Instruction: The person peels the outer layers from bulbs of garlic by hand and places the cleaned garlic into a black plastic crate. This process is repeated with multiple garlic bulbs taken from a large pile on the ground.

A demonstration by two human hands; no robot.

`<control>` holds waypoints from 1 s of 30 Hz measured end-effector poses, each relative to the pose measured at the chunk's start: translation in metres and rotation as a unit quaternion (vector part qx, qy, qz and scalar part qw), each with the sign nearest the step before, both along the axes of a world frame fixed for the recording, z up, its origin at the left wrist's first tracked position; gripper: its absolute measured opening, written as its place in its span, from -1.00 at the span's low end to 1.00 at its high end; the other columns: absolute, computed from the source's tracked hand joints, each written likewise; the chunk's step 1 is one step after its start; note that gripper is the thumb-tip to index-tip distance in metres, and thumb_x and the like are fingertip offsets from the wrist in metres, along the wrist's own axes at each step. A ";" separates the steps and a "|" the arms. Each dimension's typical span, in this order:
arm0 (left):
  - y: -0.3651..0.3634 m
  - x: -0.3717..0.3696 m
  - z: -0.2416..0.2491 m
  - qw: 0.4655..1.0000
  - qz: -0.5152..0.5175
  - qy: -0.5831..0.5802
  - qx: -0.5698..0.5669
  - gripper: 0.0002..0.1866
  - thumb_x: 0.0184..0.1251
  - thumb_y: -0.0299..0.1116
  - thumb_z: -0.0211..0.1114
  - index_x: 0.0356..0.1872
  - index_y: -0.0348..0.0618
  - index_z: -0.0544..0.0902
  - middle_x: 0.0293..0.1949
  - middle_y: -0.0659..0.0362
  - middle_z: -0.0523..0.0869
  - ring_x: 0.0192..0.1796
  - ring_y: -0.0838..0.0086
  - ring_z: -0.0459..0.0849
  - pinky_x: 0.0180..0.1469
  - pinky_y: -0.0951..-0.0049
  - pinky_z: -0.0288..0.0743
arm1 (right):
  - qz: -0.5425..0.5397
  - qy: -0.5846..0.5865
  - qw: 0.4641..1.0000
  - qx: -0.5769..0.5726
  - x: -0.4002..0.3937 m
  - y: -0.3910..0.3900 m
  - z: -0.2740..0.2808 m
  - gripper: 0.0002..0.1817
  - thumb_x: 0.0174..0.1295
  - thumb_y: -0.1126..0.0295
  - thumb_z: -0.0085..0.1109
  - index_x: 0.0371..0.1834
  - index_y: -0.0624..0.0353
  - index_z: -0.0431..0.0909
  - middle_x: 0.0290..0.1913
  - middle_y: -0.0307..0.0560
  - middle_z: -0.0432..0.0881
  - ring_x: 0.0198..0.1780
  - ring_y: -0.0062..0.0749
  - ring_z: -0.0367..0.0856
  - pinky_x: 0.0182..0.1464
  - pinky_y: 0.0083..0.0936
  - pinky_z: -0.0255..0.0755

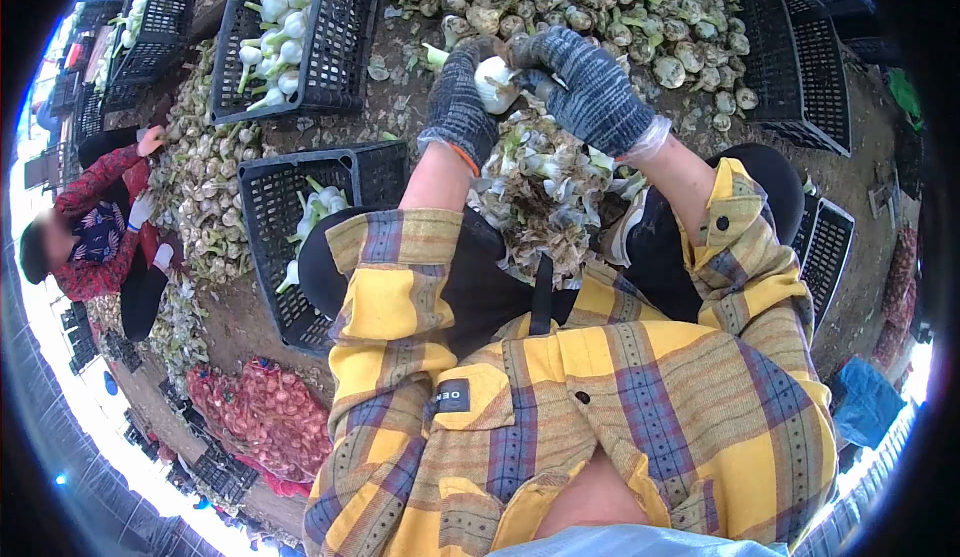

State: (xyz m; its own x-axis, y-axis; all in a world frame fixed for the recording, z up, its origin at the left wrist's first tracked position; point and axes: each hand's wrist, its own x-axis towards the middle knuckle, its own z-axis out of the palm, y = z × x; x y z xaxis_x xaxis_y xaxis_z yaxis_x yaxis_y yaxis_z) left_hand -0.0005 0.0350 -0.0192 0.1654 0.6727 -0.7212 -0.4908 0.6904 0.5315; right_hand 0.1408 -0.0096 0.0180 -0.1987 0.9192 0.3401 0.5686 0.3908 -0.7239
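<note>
A white garlic bulb (494, 85) is held in my left hand (460, 107), which wears a dark grey knit glove. Its pale green stem end sticks out beyond the fingers on the left. My right hand (592, 92), in a matching glove with clear plastic at the cuff, is closed right beside the bulb, its fingertips near the bulb's edge. Something small and dark shows at those fingers, but I cannot tell what it is. Below both hands, a heap of papery garlic skins (545, 202) lies between my legs.
Uncleaned garlic bulbs (640, 17) are piled on the ground ahead. Black crates with cleaned garlic stand at upper left (335, 47) and by my left knee (262, 247). Another black crate (815, 67) stands right. A person (110, 217) sits at left near red net sacks (262, 417).
</note>
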 end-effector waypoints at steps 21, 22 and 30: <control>-0.003 -0.003 0.002 0.974 -0.021 0.202 0.097 -0.40 0.06 0.10 0.09 -0.23 -0.37 0.48 -0.32 0.06 0.57 -0.40 0.43 0.53 -0.36 0.49 0.39 | 0.052 -0.134 0.988 -0.053 -0.015 -0.015 0.013 -0.77 0.05 0.35 0.14 -0.23 0.20 0.51 -0.38 0.10 0.53 -0.30 -0.11 0.54 -0.22 -0.41 0.44; 0.000 -0.004 0.000 0.974 -0.020 0.202 0.097 -0.40 0.06 0.10 0.09 -0.23 -0.37 0.48 -0.32 0.06 0.57 -0.40 0.43 0.53 -0.36 0.49 0.39 | 0.054 -0.135 0.988 -0.053 -0.013 -0.019 0.009 -0.77 0.05 0.35 0.14 -0.23 0.20 0.51 -0.38 0.10 0.53 -0.30 -0.11 0.54 -0.22 -0.41 0.44; 0.000 -0.002 0.000 0.961 -0.015 0.250 0.114 -0.60 0.08 -0.10 0.16 -0.28 -0.28 0.54 -0.38 0.09 0.59 -0.40 0.45 0.57 -0.32 0.49 0.48 | -0.066 0.183 0.887 -0.419 -0.010 -0.005 0.004 -0.44 0.08 -0.08 0.09 -0.41 0.35 0.49 -0.51 -0.03 0.54 -0.47 -0.50 0.50 -0.36 -0.49 0.45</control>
